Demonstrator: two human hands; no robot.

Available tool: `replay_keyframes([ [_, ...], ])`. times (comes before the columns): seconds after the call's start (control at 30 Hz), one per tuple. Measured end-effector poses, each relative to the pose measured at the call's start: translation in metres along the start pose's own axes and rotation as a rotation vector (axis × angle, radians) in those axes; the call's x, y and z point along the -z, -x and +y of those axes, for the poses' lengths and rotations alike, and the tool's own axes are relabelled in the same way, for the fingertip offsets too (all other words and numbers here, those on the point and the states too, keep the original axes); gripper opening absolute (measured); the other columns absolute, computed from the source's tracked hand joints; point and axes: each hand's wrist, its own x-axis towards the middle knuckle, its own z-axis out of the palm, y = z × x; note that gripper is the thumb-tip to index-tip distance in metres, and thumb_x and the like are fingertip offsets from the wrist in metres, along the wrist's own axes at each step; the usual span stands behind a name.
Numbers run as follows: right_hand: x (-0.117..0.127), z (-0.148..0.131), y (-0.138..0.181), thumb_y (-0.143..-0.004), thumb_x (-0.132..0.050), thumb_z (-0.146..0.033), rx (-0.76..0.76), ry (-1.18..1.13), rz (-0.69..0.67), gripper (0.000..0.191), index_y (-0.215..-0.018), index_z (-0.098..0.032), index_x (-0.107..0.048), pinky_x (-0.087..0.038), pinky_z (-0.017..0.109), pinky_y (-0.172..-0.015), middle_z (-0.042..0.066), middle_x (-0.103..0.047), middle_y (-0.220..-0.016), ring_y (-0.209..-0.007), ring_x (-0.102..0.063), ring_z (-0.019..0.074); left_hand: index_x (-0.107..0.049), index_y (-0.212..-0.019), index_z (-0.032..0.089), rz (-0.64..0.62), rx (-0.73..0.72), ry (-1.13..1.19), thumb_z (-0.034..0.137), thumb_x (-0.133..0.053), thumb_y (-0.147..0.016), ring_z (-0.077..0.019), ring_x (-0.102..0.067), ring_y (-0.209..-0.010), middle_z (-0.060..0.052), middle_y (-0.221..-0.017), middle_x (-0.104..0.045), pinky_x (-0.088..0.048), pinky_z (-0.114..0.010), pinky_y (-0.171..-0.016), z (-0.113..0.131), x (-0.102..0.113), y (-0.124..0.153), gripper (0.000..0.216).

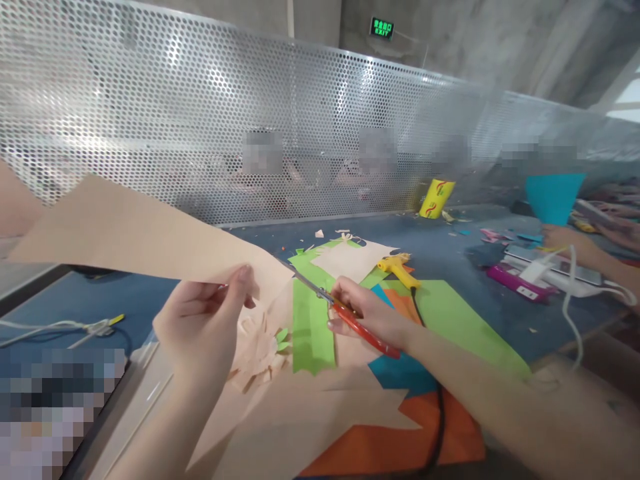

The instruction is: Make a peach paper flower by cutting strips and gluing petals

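Observation:
A long beige sheet of paper (135,230) is pinched in my left hand (205,320), thumb on top. My right hand (370,310) grips red-handled scissors (363,330), whose blades meet the tip of the sheet's right end. Below my hands lies a paper flower (260,347) of beige petals with small green leaves. Green paper (313,327), more beige paper (280,413), blue paper (405,373) and orange paper (435,433) overlap around it. Just beyond the scissors rests a yellow glue gun (400,270), its black cord running toward me.
A perforated metal screen (200,120) stands along the table's back, near a yellow roll (437,199). At right are a purple power strip (520,283) with a white charger and cable, and another person's hand (565,243) with blue paper (555,197). White cables (55,325) lie at left.

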Motion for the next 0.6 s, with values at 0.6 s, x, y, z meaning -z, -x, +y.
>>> replay_keyframes([
  [0.6,0.0006,0.0004,-0.0007,-0.071,-0.067,-0.032,-0.007,-0.01,-0.015,0.035,-0.077,-0.022,-0.034,-0.033,0.024,-0.058,-0.006,-0.042,-0.069,-0.061,-0.041,0.0103,-0.068,-0.073,0.019,0.017,0.001,-0.013,0.027,-0.072,-0.066,-0.0101,-0.054,-0.047,0.002,-0.059,-0.064,-0.044,-0.023,-0.044,-0.0065,0.0007,-0.0024,0.011],
])
